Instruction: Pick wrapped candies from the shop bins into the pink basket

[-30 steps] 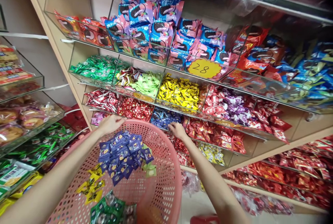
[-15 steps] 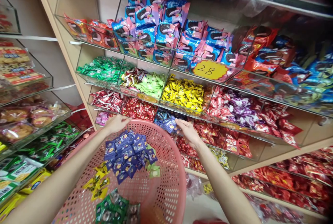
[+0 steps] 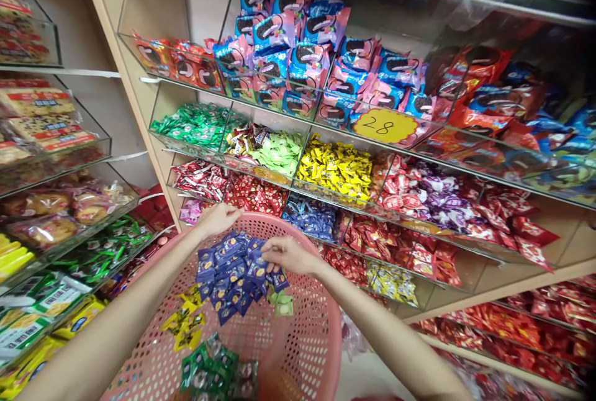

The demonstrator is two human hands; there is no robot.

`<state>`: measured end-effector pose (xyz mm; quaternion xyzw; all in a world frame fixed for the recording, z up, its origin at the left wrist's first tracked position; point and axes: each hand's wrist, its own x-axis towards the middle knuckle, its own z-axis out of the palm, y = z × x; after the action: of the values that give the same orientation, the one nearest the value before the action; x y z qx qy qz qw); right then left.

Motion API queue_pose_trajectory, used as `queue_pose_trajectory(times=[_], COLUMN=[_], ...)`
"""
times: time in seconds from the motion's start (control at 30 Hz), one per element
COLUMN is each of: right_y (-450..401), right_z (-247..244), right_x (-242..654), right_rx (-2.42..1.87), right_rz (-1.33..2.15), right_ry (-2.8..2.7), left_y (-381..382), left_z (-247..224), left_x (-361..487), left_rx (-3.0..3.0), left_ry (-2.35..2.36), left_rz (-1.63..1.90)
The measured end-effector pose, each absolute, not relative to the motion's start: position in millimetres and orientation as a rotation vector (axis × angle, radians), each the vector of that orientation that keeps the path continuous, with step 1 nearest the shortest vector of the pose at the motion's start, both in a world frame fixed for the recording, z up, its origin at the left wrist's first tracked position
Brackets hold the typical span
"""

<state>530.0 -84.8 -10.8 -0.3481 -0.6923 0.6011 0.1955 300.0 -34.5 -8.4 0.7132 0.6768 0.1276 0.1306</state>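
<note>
A pink perforated basket (image 3: 305, 320) holds a pile of dark blue packets (image 3: 230, 277), with yellow packets (image 3: 186, 320), green packets (image 3: 209, 364) and a few light green ones (image 3: 282, 303) around it. My left hand (image 3: 220, 218) is closed at the far rim of the basket. Over the right side of the blue pile is my right hand (image 3: 288, 254), its fingers bent and a little apart, above or touching the packets. I make out nothing held in it. Beyond the rim, a shelf bin holds more blue packets (image 3: 311, 218).
Bins of yellow sweets (image 3: 335, 168), green sweets (image 3: 193, 126) and red packets (image 3: 372, 234) line the shelves ahead. Above them sit blue and pink biscuit packs (image 3: 274, 28) and a yellow "28" tag (image 3: 386, 126). More shelves of packaged snacks (image 3: 46, 109) stand at the left.
My right hand has moved from the blue bin, left and down over the basket's blue pile, and no longer pinches a blue packet. My left hand stays at the rim; the view has shifted slightly.
</note>
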Motion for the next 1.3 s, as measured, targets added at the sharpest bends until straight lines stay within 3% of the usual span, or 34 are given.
queue_pose_trajectory(times=[0.27,0.63,0.8,0.97,1.3], right_y=[-68,-51,-56,-75,-95], right_z=[-32,-30,-23,-16,-46], right_x=[489,491,504,534,544], right_rx=[-0.949,-0.907,-1.031,-1.214,-0.991], right_rz=[1.109,0.929,0.677,0.518,0.112], right_ry=[-2.468,-2.536,-2.510,-2.880,-3.219], left_y=[-34,-36,-32,-33,-35], left_z=[-5,-6,-10,-10,-10], left_x=[302,301,301,299,300], left_rx=[2.049,2.024,2.027,2.022,2.039], left_ry=[1.978,2.000,1.984,1.983,1.966], left_rz=[0.363,0.336,0.346,0.345,0.364])
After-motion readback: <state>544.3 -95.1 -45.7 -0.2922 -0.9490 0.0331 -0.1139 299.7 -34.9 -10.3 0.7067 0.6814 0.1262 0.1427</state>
